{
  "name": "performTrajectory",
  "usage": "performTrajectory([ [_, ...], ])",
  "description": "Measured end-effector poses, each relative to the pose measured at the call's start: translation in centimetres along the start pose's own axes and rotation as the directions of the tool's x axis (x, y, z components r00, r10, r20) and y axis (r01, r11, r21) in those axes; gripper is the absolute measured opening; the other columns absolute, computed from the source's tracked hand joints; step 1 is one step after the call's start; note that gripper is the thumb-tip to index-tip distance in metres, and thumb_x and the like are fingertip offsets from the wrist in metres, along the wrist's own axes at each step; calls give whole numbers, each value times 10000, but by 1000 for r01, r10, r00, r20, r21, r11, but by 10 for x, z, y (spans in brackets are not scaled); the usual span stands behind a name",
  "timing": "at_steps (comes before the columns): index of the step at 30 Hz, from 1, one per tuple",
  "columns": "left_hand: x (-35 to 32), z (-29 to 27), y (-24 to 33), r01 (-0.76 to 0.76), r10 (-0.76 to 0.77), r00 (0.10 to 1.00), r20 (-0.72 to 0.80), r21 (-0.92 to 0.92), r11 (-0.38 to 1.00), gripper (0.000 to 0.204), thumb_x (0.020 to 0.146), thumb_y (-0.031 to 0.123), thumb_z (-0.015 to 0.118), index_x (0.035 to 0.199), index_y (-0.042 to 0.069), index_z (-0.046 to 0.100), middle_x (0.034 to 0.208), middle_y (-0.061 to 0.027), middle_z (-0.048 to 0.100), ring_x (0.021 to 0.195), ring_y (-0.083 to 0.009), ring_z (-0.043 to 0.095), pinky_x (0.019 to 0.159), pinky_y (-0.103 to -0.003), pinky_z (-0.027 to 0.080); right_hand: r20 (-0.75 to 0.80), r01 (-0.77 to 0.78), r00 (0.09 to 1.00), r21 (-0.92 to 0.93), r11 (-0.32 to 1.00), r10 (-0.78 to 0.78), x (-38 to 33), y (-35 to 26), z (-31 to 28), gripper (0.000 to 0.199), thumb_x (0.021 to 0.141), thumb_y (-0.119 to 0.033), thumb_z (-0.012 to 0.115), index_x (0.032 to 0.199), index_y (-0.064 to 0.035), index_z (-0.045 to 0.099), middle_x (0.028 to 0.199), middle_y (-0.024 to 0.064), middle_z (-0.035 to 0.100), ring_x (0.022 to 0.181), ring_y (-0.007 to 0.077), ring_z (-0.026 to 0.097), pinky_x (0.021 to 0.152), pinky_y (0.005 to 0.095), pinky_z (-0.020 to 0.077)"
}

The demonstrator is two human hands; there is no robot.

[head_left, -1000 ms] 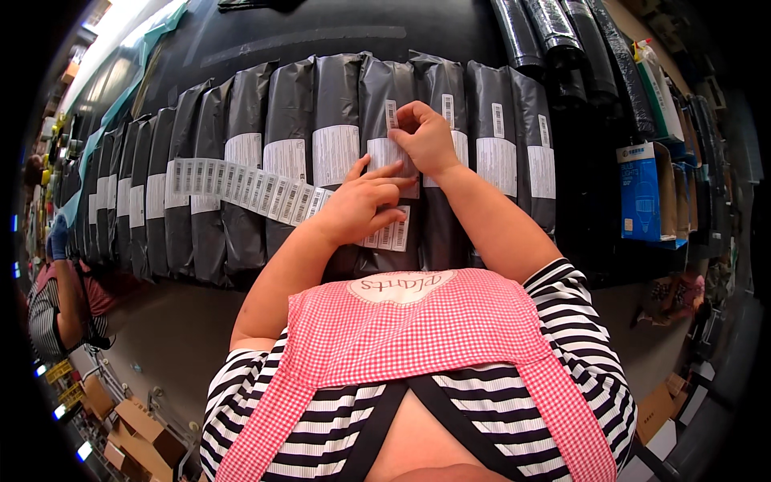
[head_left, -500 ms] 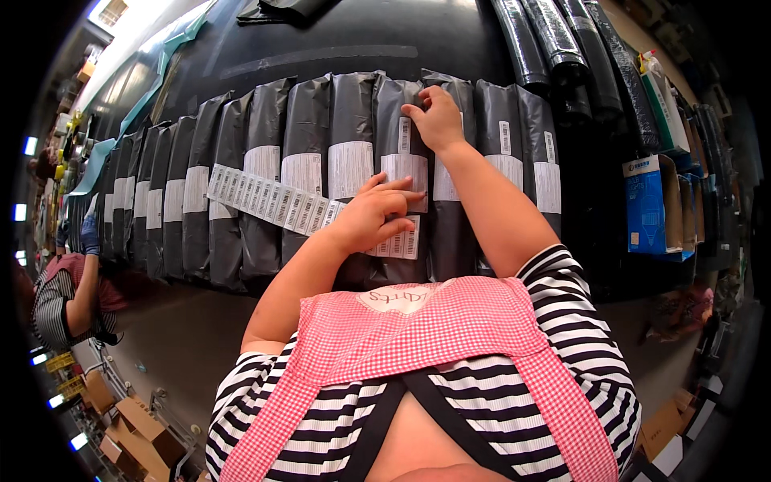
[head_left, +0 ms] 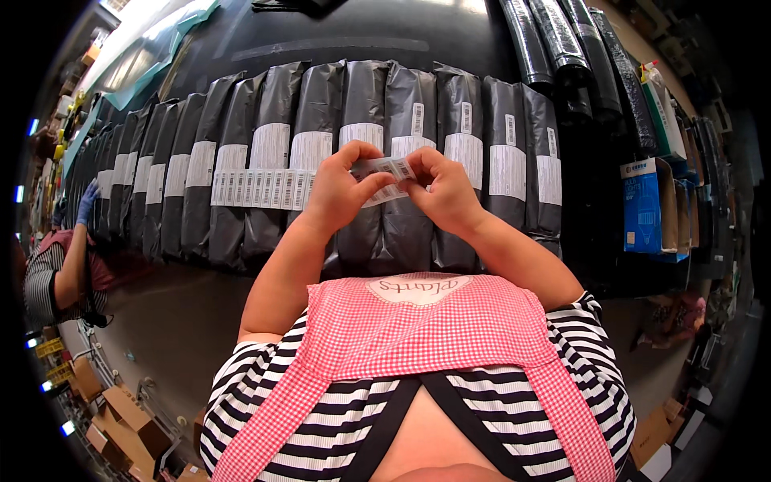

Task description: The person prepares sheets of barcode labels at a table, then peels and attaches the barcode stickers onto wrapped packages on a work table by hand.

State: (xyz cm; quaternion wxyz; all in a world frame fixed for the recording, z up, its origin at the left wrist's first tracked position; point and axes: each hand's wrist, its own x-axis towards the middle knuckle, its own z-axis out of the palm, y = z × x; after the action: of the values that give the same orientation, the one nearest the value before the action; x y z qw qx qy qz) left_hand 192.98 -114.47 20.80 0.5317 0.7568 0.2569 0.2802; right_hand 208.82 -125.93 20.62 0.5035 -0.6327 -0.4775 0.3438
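- Pinching the label strip (head_left: 261, 189) from both sides seems the step in hand, perhaps to free one barcode label; whether one has lifted off its backing I cannot tell.
- Left hand (head_left: 341, 189): its grip is closed, thumb against fingers, on the strip. A firm but light hold here should steady the backing without creasing it.
- Right hand (head_left: 450, 191): its grip is a narrow pinch on the strip near its right part; fingertips hide some of the contact. Touching only an edge would best protect the adhesive and the bars.
- The strip lies across the white address labels (head_left: 463, 154) of several grey bags (head_left: 408, 237), and bends up between the hands. Bending the backing back sharply, then peeling slowly, should keep a label from curling.
- Four bags at the right bear small barcode labels (head_left: 467, 117) above the address label; matching that height and upright set would keep the row even.
- Smooth, taut film under a label likely sticks best; the bags lie side by side on the black desk (head_left: 337, 32).
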Motion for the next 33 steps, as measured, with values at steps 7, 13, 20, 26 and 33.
performTrajectory([
  [7, -8, -27, 3, 167, -132, 986, -102, 553, 816, 295, 789, 286, 759, 795, 27, 620, 748, -142, 663, 706, -330, 649, 629, -403, 485, 29, -101, 994, -79, 992, 103, 28, 8, 23, 106, 876, -90, 678, 845, -1, 628, 758, 35, 649, 731, 91, 586, 679, 262, 478],
  [13, -20, -67, 45, 122, -111, 992, -60, 682, 721, 254, 809, 240, 730, 762, 29, 598, 699, -146, 631, 702, -362, 620, 603, -440, 447, -39, -175, 979, 362, 915, 203, 111, 19, 19, 84, 840, -46, 698, 879, -7, 635, 794, 25, 649, 717, 96, 585, 644, 253, 466],
  [20, -3, -43, -15, -249, -85, 870, 486, 581, 775, 184, 860, 189, 656, 886, 21, 586, 1379, -109, 547, 1320, -309, 431, 1086, -436, 317, -44, -222, 973, 105, 969, 228, 154, 50, 42, 163, 753, -16, 738, 888, -22, 648, 813, 28, 656, 723, 116, 601, 651, 262, 494],
  [26, -3, -41, -28, -259, -53, 878, 475, 566, 783, 201, 877, 215, 654, 865, 27, 582, 1403, -111, 528, 1367, -309, 395, 1098, -448, 312, -47, -184, 982, 27, 983, 185, 160, 55, 45, 153, 772, -39, 734, 894, -2, 650, 837, 58, 685, 739, 136, 627, 673, 278, 511],
  [33, 0, -41, -27, -225, -74, 879, 471, 547, 806, 205, 890, 223, 647, 855, 32, 584, 1396, -108, 536, 1360, -308, 405, 1099, -449, 309, -98, -73, 994, -152, 986, 58, 160, 62, 46, 163, 764, -65, 739, 897, -17, 657, 823, 92, 700, 749, 192, 665, 701, 312, 525],
])
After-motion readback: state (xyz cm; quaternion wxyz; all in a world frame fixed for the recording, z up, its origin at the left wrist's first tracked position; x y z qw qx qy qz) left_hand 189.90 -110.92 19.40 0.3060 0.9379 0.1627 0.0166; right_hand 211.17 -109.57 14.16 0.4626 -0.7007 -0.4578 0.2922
